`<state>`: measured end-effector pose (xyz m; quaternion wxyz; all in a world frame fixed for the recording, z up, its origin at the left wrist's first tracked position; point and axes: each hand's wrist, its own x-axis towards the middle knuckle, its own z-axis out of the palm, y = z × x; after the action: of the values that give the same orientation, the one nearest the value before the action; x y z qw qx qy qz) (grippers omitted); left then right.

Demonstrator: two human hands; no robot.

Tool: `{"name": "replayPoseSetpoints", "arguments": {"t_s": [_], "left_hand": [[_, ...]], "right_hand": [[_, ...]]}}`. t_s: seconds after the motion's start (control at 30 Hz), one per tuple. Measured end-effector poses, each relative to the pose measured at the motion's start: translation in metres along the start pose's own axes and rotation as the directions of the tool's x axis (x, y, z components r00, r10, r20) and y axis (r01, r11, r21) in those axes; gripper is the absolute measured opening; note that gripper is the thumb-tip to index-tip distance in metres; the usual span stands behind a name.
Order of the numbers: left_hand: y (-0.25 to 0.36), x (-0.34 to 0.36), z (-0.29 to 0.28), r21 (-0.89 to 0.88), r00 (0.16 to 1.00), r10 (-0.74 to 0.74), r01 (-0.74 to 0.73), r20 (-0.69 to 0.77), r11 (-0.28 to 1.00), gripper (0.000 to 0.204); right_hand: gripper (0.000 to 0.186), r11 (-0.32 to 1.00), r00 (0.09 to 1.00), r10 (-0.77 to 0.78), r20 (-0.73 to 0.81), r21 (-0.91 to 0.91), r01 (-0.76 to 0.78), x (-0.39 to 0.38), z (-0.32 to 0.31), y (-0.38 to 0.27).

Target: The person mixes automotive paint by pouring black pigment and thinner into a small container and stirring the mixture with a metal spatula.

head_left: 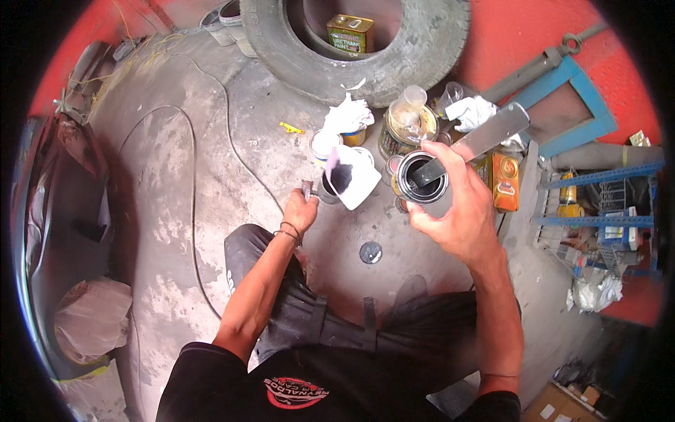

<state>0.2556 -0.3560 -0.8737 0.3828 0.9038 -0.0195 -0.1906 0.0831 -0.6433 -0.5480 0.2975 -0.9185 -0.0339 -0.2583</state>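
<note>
At far left I see a grey cable (191, 197) curving across the concrete floor (176, 141). My left hand (301, 209) has its grip clenched on a small metal handle (308, 188), beside a white paper cone strainer (349, 176) stained dark purple that sits over a cup. A round dark lid (370, 252) lies on the floor near my knees. My right hand (457, 211) grips an open paint can (422, 177) of dark paint and a flat metal stir stick (478, 141) standing in it. Behind are more cans (408, 125), white rags (470, 111) and a worn tyre (422, 49).
</note>
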Motion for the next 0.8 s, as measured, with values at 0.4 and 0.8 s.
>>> {"name": "replayPoseSetpoints", "arguments": {"t_s": [0.4, 0.8], "left_hand": [[0.082, -0.077, -0.018, -0.091, 0.918, 0.105, -0.075, 0.383, 0.993, 0.052], [0.117, -0.08, -0.026, -0.147, 0.968, 0.131, -0.101, 0.214, 0.984, 0.052]], "right_hand": [[0.093, 0.939, 0.909, -0.081, 0.409, -0.276, 0.207, 0.039, 0.004, 0.015], [0.096, 0.824, 0.711, -0.031, 0.702, -0.385, 0.416, 0.063, 0.0, -0.016]]}}
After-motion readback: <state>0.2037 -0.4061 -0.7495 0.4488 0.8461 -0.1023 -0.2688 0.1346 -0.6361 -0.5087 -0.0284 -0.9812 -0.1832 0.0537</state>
